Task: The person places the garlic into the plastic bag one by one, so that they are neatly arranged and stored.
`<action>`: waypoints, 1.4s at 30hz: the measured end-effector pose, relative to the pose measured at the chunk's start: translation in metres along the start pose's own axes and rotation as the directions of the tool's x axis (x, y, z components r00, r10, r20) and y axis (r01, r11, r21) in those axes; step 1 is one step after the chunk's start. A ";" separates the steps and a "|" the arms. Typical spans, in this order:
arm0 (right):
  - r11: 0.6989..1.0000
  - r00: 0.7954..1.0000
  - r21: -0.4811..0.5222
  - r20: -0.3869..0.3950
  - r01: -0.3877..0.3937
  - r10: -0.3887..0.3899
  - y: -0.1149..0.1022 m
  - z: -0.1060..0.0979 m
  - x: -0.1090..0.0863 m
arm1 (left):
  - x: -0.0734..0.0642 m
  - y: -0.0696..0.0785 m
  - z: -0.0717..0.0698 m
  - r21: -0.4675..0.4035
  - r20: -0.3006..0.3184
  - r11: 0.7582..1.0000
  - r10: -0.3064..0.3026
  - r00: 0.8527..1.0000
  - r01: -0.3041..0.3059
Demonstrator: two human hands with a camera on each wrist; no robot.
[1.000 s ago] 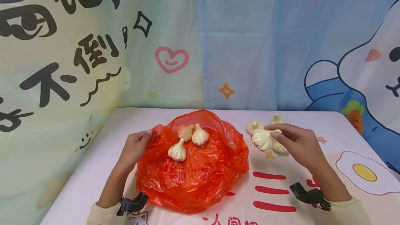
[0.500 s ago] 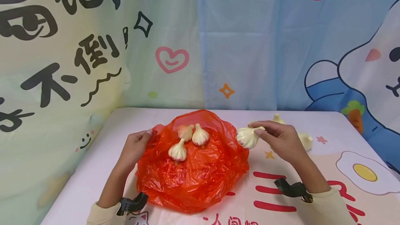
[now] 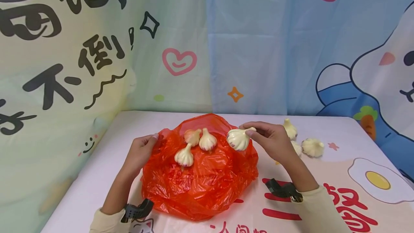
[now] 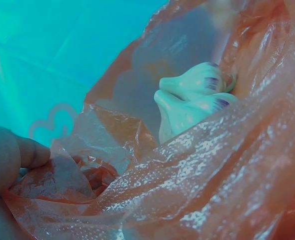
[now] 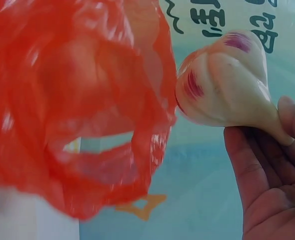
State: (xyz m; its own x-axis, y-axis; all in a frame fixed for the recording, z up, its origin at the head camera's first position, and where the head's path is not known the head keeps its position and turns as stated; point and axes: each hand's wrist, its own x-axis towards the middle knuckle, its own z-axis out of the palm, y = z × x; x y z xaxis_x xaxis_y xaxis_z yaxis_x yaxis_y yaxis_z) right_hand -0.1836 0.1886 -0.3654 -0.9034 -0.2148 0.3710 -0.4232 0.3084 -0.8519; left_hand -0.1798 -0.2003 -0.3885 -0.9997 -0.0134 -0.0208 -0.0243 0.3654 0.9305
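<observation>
A red plastic bag (image 3: pixel 207 182) lies spread on the table, its mouth facing up. Three garlic bulbs rest in it; the front one (image 3: pixel 184 156) stands apart from the two behind. At the bag's left rim my left hand (image 3: pixel 141 152) pinches the plastic, which shows also in the left wrist view as a bunched edge (image 4: pixel 57 175). My right hand (image 3: pixel 270 139) holds another garlic bulb (image 3: pixel 238 139) by its stem, over the bag's right side. The right wrist view shows this bulb (image 5: pixel 227 80) close to the bag's rim, thumb and fingers round its stem.
Several garlic bulbs (image 3: pixel 312 147) lie on the table at the right, partly behind the right hand. A white table (image 3: pixel 129 125) with printed pictures carries everything. Behind it hangs a printed cloth (image 3: pixel 249 46).
My right hand has carried the garlic bulb leftward from the group on the right to above the bag. The left hand and the bag have stayed in place.
</observation>
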 end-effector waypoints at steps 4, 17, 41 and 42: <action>0.999 1.000 0.039 0.025 0.010 -0.011 -0.004 0.009 0.005 | 0.000 0.000 0.000 0.003 0.004 1.000 -0.007 1.000 0.007; 0.997 0.996 0.066 0.087 0.029 -0.034 -0.013 0.029 0.019 | 0.001 0.000 0.002 0.004 0.007 1.000 -0.016 1.000 0.016; 0.999 0.980 0.047 0.198 -0.017 0.008 -0.005 0.084 0.045 | 0.002 0.000 0.002 0.003 0.012 1.000 -0.025 1.000 0.025; 0.999 0.979 0.042 0.203 -0.029 0.020 -0.003 0.086 0.045 | 0.002 0.000 0.002 0.004 0.011 1.000 -0.025 1.000 0.025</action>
State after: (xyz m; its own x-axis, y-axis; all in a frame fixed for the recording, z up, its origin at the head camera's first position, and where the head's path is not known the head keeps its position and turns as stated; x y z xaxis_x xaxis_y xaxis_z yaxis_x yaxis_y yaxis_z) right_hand -0.2172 0.0985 -0.3774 -0.8790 -0.3925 0.2708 -0.3933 0.2755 -0.8772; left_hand -0.1814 -0.1983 -0.3893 -0.9988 -0.0127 -0.0477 -0.0490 0.3691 0.9281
